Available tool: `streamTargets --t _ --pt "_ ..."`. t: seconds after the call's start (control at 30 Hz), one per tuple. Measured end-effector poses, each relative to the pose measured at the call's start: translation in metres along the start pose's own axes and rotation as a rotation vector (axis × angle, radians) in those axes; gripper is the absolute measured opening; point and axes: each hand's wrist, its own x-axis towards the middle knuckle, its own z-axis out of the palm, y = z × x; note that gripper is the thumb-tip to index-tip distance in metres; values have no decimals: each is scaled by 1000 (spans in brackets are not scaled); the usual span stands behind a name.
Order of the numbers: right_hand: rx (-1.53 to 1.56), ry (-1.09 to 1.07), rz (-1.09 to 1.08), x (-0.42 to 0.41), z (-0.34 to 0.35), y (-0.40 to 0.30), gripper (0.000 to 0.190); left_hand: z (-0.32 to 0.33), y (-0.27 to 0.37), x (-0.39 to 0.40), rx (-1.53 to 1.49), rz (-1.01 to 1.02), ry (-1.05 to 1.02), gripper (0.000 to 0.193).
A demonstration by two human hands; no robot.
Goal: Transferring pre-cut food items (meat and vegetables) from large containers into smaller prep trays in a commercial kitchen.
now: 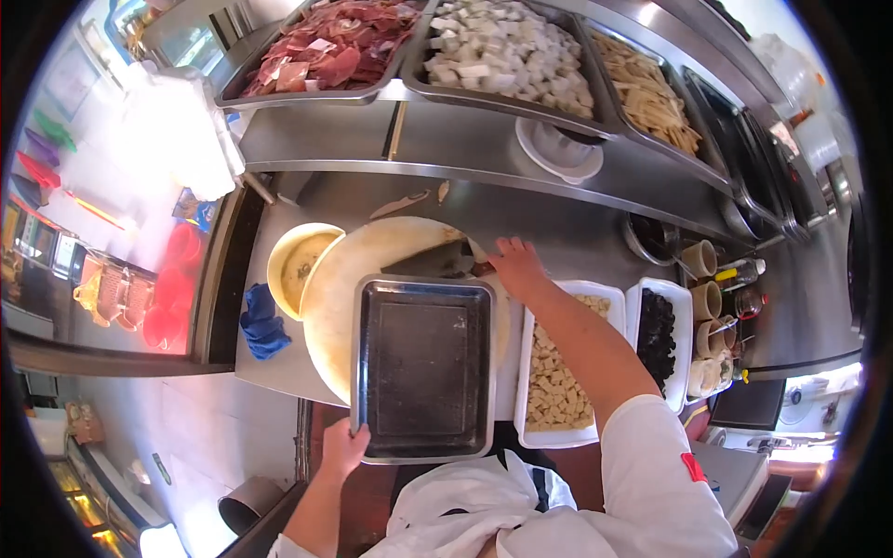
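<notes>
My left hand (343, 446) grips the near left corner of a metal tray (427, 370). The tray holds nothing and juts over the near side of a round chopping board (335, 335). My right hand (518, 270) is at the board's right edge, on the handle of a cleaver (432, 259); the hand partly hides that handle. The dark blade lies flat on the board just beyond the tray. Under my right forearm stands a white plastic bin of pale diced food (554, 383).
A yellowish bowl (284, 258) and a blue cloth (264, 324) sit left of the board. To the right are a bin of dark food (657, 342) and seasoning pots (704, 300). Overhead, a steel shelf (460, 143) carries trays of sliced meat (342, 49), white cubes (509, 63) and pale strips (649, 97).
</notes>
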Motion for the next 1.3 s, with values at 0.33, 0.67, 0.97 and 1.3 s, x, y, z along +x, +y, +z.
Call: streamTargets --t 0.33,0.67,0.97,1.3 --pt "-91 41 -256 100 1 11 11 29 3 25 2 7 38 35" --pt "664 441 74 61 -31 -29 31 60 44 79 302 139 254 40" --pt "1241 242 927 -259 35 14 37 72 143 73 367 570 557 41" --pt "1029 357 1033 -301 119 31 64 254 258 30 304 559 -18 62"
